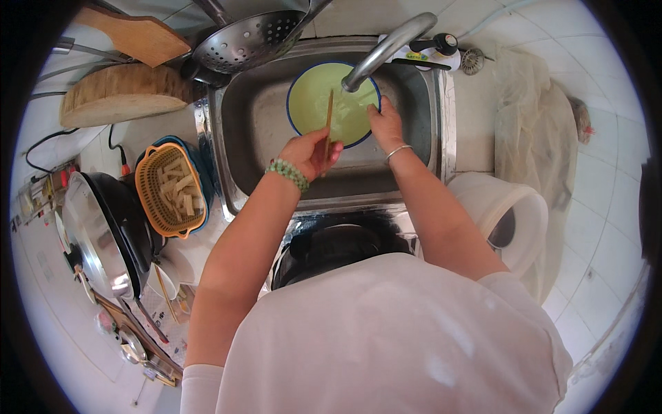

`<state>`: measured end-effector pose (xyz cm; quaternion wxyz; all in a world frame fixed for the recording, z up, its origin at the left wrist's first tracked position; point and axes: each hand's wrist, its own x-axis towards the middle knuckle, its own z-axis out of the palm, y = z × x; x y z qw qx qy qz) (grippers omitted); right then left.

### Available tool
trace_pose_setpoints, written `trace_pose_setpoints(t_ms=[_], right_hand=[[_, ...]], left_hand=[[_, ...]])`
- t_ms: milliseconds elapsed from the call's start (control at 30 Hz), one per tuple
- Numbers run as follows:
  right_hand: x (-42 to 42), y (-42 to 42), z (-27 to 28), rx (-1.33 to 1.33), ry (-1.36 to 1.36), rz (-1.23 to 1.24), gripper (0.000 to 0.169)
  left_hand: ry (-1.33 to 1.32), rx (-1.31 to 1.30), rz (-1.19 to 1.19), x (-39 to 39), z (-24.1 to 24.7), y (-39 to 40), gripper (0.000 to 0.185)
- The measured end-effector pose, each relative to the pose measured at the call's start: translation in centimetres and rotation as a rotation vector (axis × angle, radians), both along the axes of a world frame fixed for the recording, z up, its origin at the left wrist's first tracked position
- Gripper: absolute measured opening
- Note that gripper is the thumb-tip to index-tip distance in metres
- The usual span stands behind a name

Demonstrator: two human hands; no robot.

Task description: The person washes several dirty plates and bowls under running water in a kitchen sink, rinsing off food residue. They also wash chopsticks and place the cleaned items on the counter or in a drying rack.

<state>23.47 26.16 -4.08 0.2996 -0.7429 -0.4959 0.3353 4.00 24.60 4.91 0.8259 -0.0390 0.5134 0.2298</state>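
Observation:
A round enamel basin [300,95] with a blue rim and a pale yellow-green inside sits in the stainless steel sink [248,124]. Rippling liquid lies in it, under the spout of the curved metal faucet [395,41]. My left hand [313,152], with green beads at the wrist, is shut on wooden chopsticks [330,114]. Their far ends reach over the basin; I cannot tell whether the tips touch the liquid. On the basin's right edge, my right hand [388,124] grips the rim, thumb on the inner side and fingers partly hidden.
Left of the sink stand an orange plastic basket [146,178] of pale cut strips, a lidded wok [98,233] and a round wooden chopping board [126,98]. A perforated metal skimmer [248,41] overhangs the sink's back-left corner. A white bucket [468,191] stands at right.

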Motion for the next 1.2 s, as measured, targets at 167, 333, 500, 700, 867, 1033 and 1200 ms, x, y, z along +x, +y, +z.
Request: trace_pose_setpoints(t_ms=[167,333,500,700,867,1033,1200], right_hand=[[-1.5,0.5,1.0,0.053,0.043,0.004,0.026],[-3.6,-0.6,1.4,-0.015,0.018,0.127,0.026],[-0.9,-3.2,0.5,0.0,0.057,0.028,0.025],[0.2,-1.0,0.5,0.102,-0.015,-0.003,0.024],[-3.3,0.7,3.3,-0.047,0.046,0.071,0.025],[-3.2,1.9,7.7,-0.107,-0.33,0.381,0.023],[-1.0,4.4,8.5,-0.151,-0.397,0.418,0.025]], left_hand=[[0.224,-0.156,0.055,-2.2,-1.7,-1.6,0.032],[0.134,-0.103,0.059,-4.9,-2.8,-2.6,0.034],[0.151,-0.056,-0.159,-2.4,-3.4,-3.4,0.034],[0.195,-0.046,-0.105,-1.2,-3.9,-0.6,0.031],[0.238,-0.103,-0.051,-4.7,-5.1,-1.0,0.025],[-0.079,-0.187,0.023,-3.8,-5.8,-3.5,0.018],[-0.14,-0.185,0.04,-2.0,-4.6,-2.2,0.015]])
